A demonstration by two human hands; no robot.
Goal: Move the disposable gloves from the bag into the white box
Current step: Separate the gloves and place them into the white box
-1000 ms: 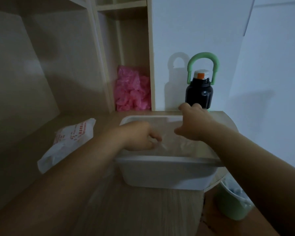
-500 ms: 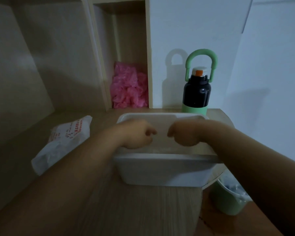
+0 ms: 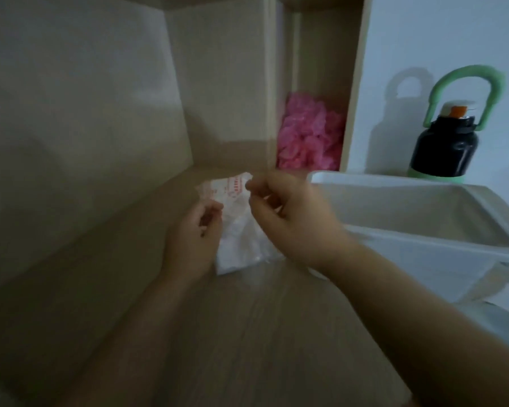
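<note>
Now, bag (image 3: 239,230): white plastic with red print, crumpled, lying on the table (image 3: 218,333) just left of the white box (image 3: 409,268), printed end pointing away from the person.
left grip (image 3: 194,230): fingers curled, thumb and fingertips pinching the bag's left edge; the bag lies just to the right of this hand, touching it.
right grip (image 3: 291,218): fingers curled, thumb and forefinger seemingly closed on the bag's upper right corner, though blur softens the contact; most of the bag lies below and left of it, between the two hands.
gloves: cannot be made out; the picture is blurred and the bag hides whatever it holds.
white box: open-topped, on the table to the right of the hands, its near left corner behind the right wrist; what lies inside cannot be told.
bottle (image 3: 444,148): black with a green handle, upright behind the box by the wall.
pink heap (image 3: 309,136): crumpled, in the narrow shelf nook behind the bag.
</note>
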